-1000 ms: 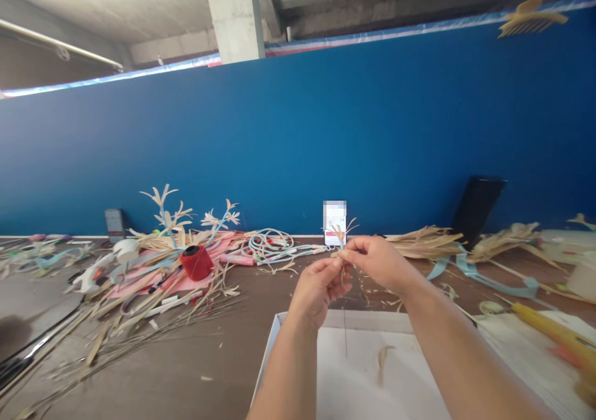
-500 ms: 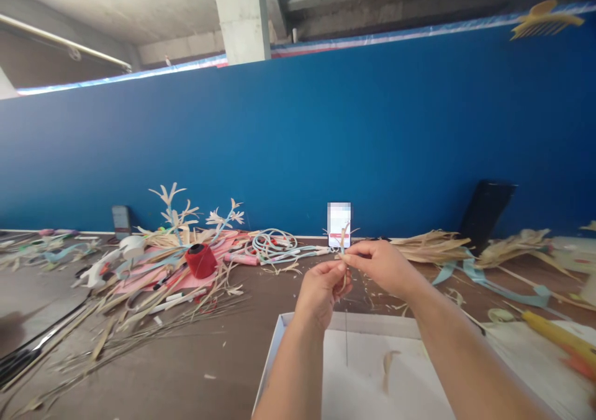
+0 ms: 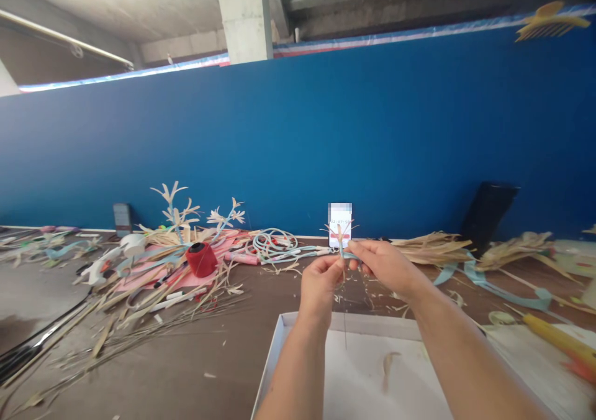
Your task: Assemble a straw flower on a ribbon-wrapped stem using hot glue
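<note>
Between both hands stands a small flower of pale dried-leaf strips (image 3: 341, 232), its tips spread upward in front of a lit phone (image 3: 340, 215). My left hand (image 3: 319, 280) pinches its stem just below the petals. A thin wire (image 3: 345, 330) hangs down from that pinch over a shallow white box (image 3: 372, 325). My right hand (image 3: 384, 264) is closed at the stem from the right, thumb and finger together on a short light-blue strip (image 3: 348, 255) at the flower's base. The fingertips hide part of the stem.
Left lie finished-looking leaf flowers (image 3: 174, 212), a red spool (image 3: 201, 260), a coiled light-blue cord (image 3: 274, 244) and scissors (image 3: 28, 355). Right are dried leaf bundles (image 3: 431, 247), blue ribbon (image 3: 507, 289), a dark upright object (image 3: 488, 218) and a yellow-handled tool (image 3: 559, 339). A blue partition (image 3: 298, 140) stands behind.
The flower's petals now show more spread above the fingers. My right hand has shifted slightly down, and a light-blue strip shows at the stem.
</note>
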{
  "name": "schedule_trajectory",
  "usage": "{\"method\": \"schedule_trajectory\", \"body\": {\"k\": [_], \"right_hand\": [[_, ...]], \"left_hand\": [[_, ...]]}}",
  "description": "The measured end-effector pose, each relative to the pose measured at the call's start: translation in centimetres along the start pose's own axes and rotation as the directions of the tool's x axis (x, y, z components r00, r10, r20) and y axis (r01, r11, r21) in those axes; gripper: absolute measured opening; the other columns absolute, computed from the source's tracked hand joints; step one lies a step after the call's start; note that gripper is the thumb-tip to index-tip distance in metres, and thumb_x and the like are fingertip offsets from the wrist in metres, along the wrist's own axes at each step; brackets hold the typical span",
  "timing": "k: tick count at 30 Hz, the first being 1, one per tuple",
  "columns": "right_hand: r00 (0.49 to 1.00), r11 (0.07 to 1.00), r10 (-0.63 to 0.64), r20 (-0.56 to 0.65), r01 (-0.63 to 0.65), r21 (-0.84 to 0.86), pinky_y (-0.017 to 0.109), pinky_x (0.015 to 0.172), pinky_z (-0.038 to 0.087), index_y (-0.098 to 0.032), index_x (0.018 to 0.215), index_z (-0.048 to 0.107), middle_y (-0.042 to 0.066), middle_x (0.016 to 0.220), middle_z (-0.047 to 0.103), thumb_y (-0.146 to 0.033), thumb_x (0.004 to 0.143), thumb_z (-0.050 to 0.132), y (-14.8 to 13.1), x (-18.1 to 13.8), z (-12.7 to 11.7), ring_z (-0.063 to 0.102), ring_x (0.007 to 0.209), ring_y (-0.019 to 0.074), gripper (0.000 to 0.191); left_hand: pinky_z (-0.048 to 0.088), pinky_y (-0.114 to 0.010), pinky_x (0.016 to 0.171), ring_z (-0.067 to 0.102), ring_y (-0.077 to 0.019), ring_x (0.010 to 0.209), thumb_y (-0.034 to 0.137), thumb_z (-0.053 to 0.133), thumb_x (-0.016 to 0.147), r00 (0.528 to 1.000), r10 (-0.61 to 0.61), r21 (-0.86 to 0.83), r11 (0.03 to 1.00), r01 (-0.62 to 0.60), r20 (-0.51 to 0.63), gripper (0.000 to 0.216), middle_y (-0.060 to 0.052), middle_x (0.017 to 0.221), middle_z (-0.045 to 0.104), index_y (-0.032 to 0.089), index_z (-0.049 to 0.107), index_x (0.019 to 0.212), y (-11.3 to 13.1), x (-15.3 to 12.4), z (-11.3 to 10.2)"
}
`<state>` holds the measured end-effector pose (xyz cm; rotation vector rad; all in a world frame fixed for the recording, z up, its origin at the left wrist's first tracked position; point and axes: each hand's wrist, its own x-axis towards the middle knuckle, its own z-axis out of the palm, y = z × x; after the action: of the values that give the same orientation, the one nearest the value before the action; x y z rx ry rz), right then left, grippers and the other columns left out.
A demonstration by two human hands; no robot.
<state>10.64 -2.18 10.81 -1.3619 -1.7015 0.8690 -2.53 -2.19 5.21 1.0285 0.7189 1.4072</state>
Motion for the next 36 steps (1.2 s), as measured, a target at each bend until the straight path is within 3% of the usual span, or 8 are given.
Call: {"method": "schedule_trajectory", "body": {"k": [4, 9, 14, 23, 31, 36], "right_hand": [[0.998, 0.994, -0.045, -0.037, 0.041, -0.104, 0.023, 0.047, 0.028, -0.016, 0.06, 0.061, -0.002, 0.05, 0.051, -0.048, 0.074, 0.052, -0.51, -0.25, -0.17, 0.039, 0.046, 0.0091, 0.036], [0.995, 0.995, -0.081, -0.063, 0.078, -0.056, 0.024, 0.058, 0.036, -0.017, 0.073, 0.068, 0.0, 0.069, 0.065, -0.039, 0.071, 0.057, -0.52, -0.31, -0.09, 0.052, 0.062, 0.0136, 0.024], [0.993, 0.996, -0.082, -0.081, 0.079, -0.04, 0.026, 0.063, 0.039, -0.018, 0.076, 0.069, 0.001, 0.077, 0.067, -0.037, 0.071, 0.057, -0.59, -0.16, 0.18, 0.056, 0.07, 0.0166, 0.022], [0.994, 0.996, -0.093, -0.061, 0.093, -0.013, 0.027, 0.073, 0.04, -0.018, 0.073, 0.067, 0.002, 0.08, 0.068, -0.035, 0.071, 0.058, -0.31, -0.03, 0.4, 0.058, 0.08, 0.0189, 0.02], [0.994, 0.995, -0.078, -0.079, 0.073, -0.064, 0.027, 0.065, 0.04, -0.017, 0.069, 0.066, 0.002, 0.075, 0.067, -0.037, 0.07, 0.057, -0.37, -0.05, 0.6, 0.057, 0.072, 0.0181, 0.022], [0.992, 0.994, -0.097, -0.081, 0.093, -0.057, 0.028, 0.069, 0.041, -0.017, 0.072, 0.066, 0.002, 0.078, 0.068, -0.036, 0.073, 0.054, -0.21, -0.01, 0.75, 0.058, 0.077, 0.0194, 0.023]], "left_hand": [[0.027, -0.021, 0.053, 0.036, -0.0067, 0.052, 0.037, 0.064, 0.069, 0.999, 0.019, 0.075, 0.997, -0.016, -0.037, 0.028, 0.001, 0.055, 0.049, 0.01, 0.066, 0.078, -0.07, 0.07, -0.14], [0.029, -0.021, 0.054, 0.038, -0.0074, 0.054, 0.037, 0.063, 0.068, 0.997, 0.035, 0.137, 0.99, -0.025, -0.07, 0.028, 0.002, 0.056, 0.048, 0.011, 0.066, 0.078, 0.09, -0.04, -0.12], [0.028, -0.02, 0.051, 0.037, -0.0067, 0.052, 0.036, 0.063, 0.068, 0.994, 0.016, 0.178, 0.984, 0.004, -0.111, 0.026, 0.002, 0.056, 0.049, 0.011, 0.063, 0.076, 0.16, 0.0, 0.0], [0.028, -0.02, 0.051, 0.037, -0.0062, 0.05, 0.034, 0.064, 0.067, 0.994, -0.022, 0.114, 0.993, 0.034, -0.11, 0.025, 0.002, 0.053, 0.048, 0.01, 0.06, 0.073, 0.17, 0.03, 0.12], [0.028, -0.019, 0.05, 0.038, -0.0058, 0.049, 0.032, 0.065, 0.066, 0.994, -0.025, 0.087, 0.996, 0.034, -0.104, 0.024, 0.002, 0.052, 0.049, 0.009, 0.06, 0.073, 0.13, 0.13, 0.15], [0.03, -0.02, 0.051, 0.039, -0.0063, 0.05, 0.033, 0.064, 0.066, 0.99, -0.026, 0.13, 0.991, 0.044, -0.14, 0.025, 0.002, 0.053, 0.05, 0.01, 0.062, 0.075, 0.15, 0.07, 0.14]]}}
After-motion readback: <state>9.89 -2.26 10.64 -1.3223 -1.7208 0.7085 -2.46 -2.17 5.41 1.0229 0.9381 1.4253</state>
